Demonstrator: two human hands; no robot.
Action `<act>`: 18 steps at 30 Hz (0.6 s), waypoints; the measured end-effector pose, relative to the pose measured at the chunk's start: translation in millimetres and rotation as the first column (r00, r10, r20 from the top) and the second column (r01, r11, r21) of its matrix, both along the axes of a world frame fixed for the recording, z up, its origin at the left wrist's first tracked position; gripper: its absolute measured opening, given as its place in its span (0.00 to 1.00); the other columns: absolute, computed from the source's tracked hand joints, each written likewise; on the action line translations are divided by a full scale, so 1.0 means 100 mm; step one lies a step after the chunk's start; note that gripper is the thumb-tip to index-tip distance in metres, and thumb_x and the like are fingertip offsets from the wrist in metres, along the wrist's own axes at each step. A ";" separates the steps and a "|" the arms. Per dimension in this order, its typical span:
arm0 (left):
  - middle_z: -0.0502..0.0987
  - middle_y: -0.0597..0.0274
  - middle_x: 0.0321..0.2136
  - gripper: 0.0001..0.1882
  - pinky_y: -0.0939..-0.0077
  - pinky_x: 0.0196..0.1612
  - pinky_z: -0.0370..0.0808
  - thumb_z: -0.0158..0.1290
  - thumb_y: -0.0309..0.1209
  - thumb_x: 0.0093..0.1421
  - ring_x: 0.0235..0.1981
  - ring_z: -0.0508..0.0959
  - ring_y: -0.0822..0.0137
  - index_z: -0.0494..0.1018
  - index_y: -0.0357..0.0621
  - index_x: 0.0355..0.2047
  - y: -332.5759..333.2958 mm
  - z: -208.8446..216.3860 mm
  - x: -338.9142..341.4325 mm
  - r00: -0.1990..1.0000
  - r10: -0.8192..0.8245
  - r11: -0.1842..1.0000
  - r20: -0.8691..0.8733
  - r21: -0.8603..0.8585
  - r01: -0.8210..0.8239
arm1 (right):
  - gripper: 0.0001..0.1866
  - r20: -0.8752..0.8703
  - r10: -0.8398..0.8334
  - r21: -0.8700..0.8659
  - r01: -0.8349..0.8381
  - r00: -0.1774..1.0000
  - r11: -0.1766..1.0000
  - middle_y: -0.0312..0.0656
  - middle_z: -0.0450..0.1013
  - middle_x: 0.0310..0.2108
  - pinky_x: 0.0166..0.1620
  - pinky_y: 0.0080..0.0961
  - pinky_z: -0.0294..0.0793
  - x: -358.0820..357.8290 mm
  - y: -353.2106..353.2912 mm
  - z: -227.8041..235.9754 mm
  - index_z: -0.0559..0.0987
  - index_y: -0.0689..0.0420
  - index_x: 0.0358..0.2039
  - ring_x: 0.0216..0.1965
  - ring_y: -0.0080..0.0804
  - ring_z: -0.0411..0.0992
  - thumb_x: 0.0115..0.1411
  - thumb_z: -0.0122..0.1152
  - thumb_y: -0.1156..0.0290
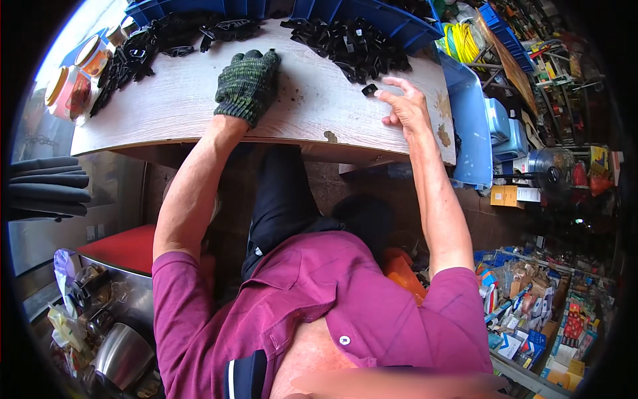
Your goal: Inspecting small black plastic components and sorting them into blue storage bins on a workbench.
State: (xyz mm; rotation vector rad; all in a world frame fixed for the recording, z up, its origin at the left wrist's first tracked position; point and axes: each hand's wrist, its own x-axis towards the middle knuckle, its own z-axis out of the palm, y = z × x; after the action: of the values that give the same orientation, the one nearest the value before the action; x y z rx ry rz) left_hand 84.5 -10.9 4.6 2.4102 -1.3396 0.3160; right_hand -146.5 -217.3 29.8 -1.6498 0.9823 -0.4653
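My left hand (247, 85), in a dark green and black knit glove, rests on the whitish table with its fingers curled in. Whatever it may hold is hidden beneath the glove. Over the table's right part, my bare right hand (407, 106) has a small black plastic part (369, 90) at the tips of its thumb and a finger, while other fingers stand apart. Just beyond it lies a heap of similar black parts (359, 50). Longer black parts (143, 50) are piled along the far left side of the table.
Blue crates (399, 30) line the table's far edge. Round tubs (66, 93) stand at its left end. A light blue bin (468, 120) adjoins the right edge. Shelves of packaged goods (531, 312) fill the right side. At lower left sits a metal pot (124, 356).
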 end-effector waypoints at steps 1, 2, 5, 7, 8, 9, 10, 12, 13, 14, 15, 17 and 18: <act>0.78 0.52 0.40 0.14 0.51 0.43 0.76 0.52 0.37 0.60 0.44 0.77 0.48 0.75 0.51 0.45 0.00 -0.04 0.01 1.000 -0.017 0.999 0.006 -0.037 0.017 | 0.24 0.000 0.000 0.001 0.000 1.000 1.000 0.30 0.67 0.15 0.19 0.22 0.75 0.03 0.00 0.00 0.77 0.59 0.50 0.11 0.17 0.61 0.52 0.72 0.69; 0.78 0.53 0.41 0.15 0.52 0.43 0.76 0.51 0.35 0.60 0.43 0.77 0.48 0.75 0.51 0.47 0.01 -0.04 0.00 0.999 -0.035 0.997 -0.021 -0.072 0.034 | 0.24 -0.063 0.036 -0.071 -0.041 0.997 0.997 0.31 0.69 0.17 0.18 0.20 0.73 0.04 -0.01 0.00 0.78 0.57 0.50 0.12 0.17 0.61 0.52 0.72 0.69; 0.78 0.53 0.41 0.14 0.52 0.44 0.76 0.51 0.37 0.61 0.43 0.77 0.48 0.75 0.52 0.46 0.01 -0.08 0.01 0.998 -0.064 0.993 0.025 -0.097 0.066 | 0.22 -0.175 0.090 -0.169 -0.120 0.980 0.978 0.33 0.72 0.20 0.15 0.18 0.68 0.11 -0.03 -0.02 0.80 0.54 0.48 0.13 0.17 0.62 0.51 0.72 0.67; 0.79 0.54 0.40 0.13 0.52 0.42 0.76 0.51 0.38 0.62 0.43 0.77 0.49 0.76 0.54 0.46 0.00 -0.08 0.02 0.997 -0.021 0.996 0.072 -0.081 0.026 | 0.20 -0.222 0.113 -0.197 -0.158 0.969 0.968 0.34 0.73 0.21 0.14 0.18 0.67 0.15 -0.02 -0.03 0.82 0.53 0.46 0.13 0.17 0.62 0.52 0.72 0.66; 0.79 0.56 0.39 0.12 0.52 0.41 0.76 0.50 0.39 0.64 0.42 0.77 0.50 0.77 0.57 0.46 0.00 -0.07 0.02 0.993 0.021 0.997 0.120 -0.070 -0.013 | 0.19 -0.251 0.107 -0.259 -0.174 0.962 0.950 0.35 0.74 0.22 0.14 0.18 0.66 0.17 0.00 -0.02 0.82 0.55 0.44 0.14 0.18 0.63 0.52 0.72 0.64; 0.79 0.56 0.39 0.12 0.52 0.41 0.76 0.50 0.39 0.64 0.42 0.77 0.50 0.77 0.57 0.46 0.00 -0.07 0.03 0.993 0.020 0.998 0.120 -0.069 -0.012 | 0.18 -0.279 0.101 -0.320 -0.191 0.955 0.928 0.35 0.74 0.22 0.14 0.17 0.65 0.18 0.00 -0.01 0.82 0.56 0.42 0.14 0.18 0.63 0.53 0.72 0.63; 0.79 0.55 0.39 0.13 0.53 0.42 0.76 0.51 0.40 0.64 0.42 0.77 0.50 0.78 0.56 0.45 -0.01 -0.08 0.03 0.995 0.020 0.998 0.102 -0.058 -0.014 | 0.18 -0.279 0.100 -0.318 -0.190 0.955 0.929 0.35 0.74 0.22 0.14 0.17 0.65 0.17 -0.03 -0.06 0.82 0.56 0.42 0.14 0.18 0.63 0.53 0.72 0.63; 0.79 0.55 0.40 0.13 0.55 0.42 0.76 0.52 0.42 0.63 0.42 0.78 0.50 0.78 0.54 0.45 0.00 -0.07 0.03 0.996 0.025 0.999 0.088 -0.047 -0.020 | 0.17 -0.251 0.042 -0.329 -0.126 0.967 0.936 0.36 0.74 0.22 0.14 0.18 0.65 0.15 -0.08 -0.15 0.81 0.58 0.38 0.14 0.18 0.64 0.54 0.72 0.60; 0.80 0.54 0.40 0.15 0.56 0.43 0.76 0.54 0.43 0.62 0.42 0.78 0.51 0.79 0.52 0.45 -0.02 -0.07 0.01 0.992 0.021 0.982 0.121 -0.186 0.002 | 0.17 -0.249 0.044 -0.328 -0.127 0.968 0.936 0.36 0.74 0.22 0.14 0.18 0.65 0.11 -0.10 -0.17 0.81 0.58 0.38 0.14 0.18 0.64 0.54 0.72 0.60; 0.80 0.54 0.40 0.17 0.57 0.44 0.76 0.56 0.44 0.61 0.42 0.78 0.51 0.79 0.49 0.44 -0.01 -0.08 0.00 0.988 0.029 0.948 0.155 -0.319 0.022 | 0.17 -0.184 0.010 -0.273 -0.061 0.983 0.960 0.35 0.73 0.21 0.14 0.18 0.66 0.10 -0.08 -0.18 0.80 0.58 0.37 0.14 0.18 0.64 0.54 0.72 0.59; 0.80 0.52 0.40 0.20 0.57 0.44 0.75 0.60 0.45 0.58 0.41 0.78 0.51 0.79 0.45 0.44 0.00 -0.06 -0.07 0.992 -0.060 0.908 0.114 -0.407 0.102 | 0.18 -0.119 -0.026 -0.212 0.000 0.993 0.977 0.34 0.72 0.20 0.14 0.19 0.67 0.11 -0.03 -0.16 0.80 0.59 0.36 0.13 0.18 0.64 0.55 0.72 0.58; 0.79 0.49 0.40 0.21 0.55 0.45 0.75 0.58 0.47 0.59 0.40 0.78 0.48 0.77 0.45 0.45 -0.06 -0.19 -0.34 0.978 -0.198 0.808 0.059 -0.555 0.197 | 0.18 -0.003 -0.044 -0.071 0.043 0.999 0.997 0.31 0.67 0.16 0.15 0.19 0.70 0.08 0.12 -0.14 0.79 0.59 0.34 0.12 0.18 0.62 0.55 0.72 0.58; 0.79 0.50 0.40 0.22 0.55 0.45 0.75 0.58 0.47 0.58 0.41 0.78 0.48 0.77 0.45 0.46 -0.11 -0.20 -0.54 0.961 -0.275 0.787 -0.028 -0.580 0.208 | 0.17 0.107 -0.037 0.024 0.035 0.994 0.999 0.30 0.65 0.14 0.16 0.20 0.71 0.07 0.20 -0.16 0.79 0.59 0.33 0.11 0.18 0.62 0.56 0.72 0.58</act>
State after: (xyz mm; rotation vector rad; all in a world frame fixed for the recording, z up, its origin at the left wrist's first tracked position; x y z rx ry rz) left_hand 30.5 -21.6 -15.8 1.7083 -1.2593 0.4339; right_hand -139.2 -196.9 14.0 -1.5727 0.9355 -0.5600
